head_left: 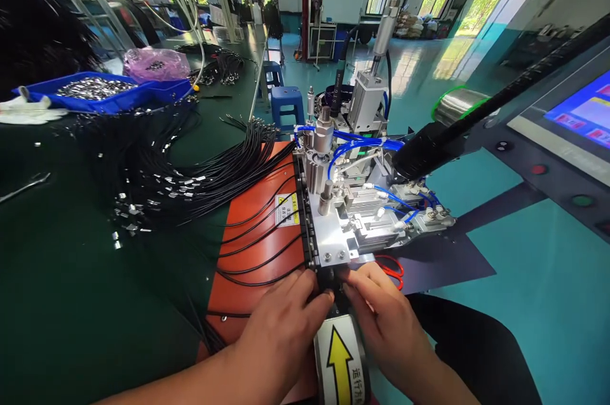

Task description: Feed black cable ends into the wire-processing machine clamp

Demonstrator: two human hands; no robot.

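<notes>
Both hands meet at the near end of a metal machine (333,233) with pneumatic cylinders and blue tubes. My left hand (293,313) has its fingers curled in at the dark track on the machine's near side; what they pinch is hidden. Opposite it, my right hand (381,303) closes thumb and fingers on something small and dark that I cannot make out. Several black cables (262,259) run from the machine's edge across an orange-red plate (252,240). Just below the hands is a white cover (339,360) with a yellow arrow.
A bundle of black cables (210,182) with metal ends lies on the dark green table (47,290). Behind it is a blue tray (138,96) of small metal parts, beside a pink plastic bag (155,65). A control panel (562,144) and wire spool (460,106) stand at right.
</notes>
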